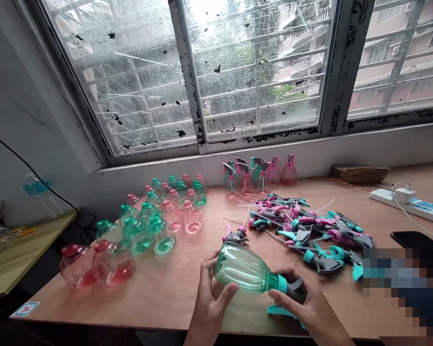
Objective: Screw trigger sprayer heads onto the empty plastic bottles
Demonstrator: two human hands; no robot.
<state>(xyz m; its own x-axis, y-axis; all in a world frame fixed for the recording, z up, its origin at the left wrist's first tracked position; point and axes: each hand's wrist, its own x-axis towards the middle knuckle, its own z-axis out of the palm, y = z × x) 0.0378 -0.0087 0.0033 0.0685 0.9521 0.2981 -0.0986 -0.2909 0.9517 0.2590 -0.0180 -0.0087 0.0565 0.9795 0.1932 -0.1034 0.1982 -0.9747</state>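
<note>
A clear green spray bottle [242,270] lies tilted on its side in the air above the table's front, its base to the left. My left hand [213,295] is closed around the base end. At the neck, my right hand [306,305] grips the grey and turquoise spray head [292,289], whose turquoise trigger points down. The turquoise collar sits against the bottle's neck; how tightly it is screwed on I cannot tell. Just behind the bottle lies a loose pink and grey spray head [236,234].
Headless pink and green bottles [162,235] stand in rows at the left. A pile of loose spray heads [303,226] spreads over the right. Several bottles with heads [246,180] stand under the window. A power strip [414,206] and a brown package [360,173] lie far right.
</note>
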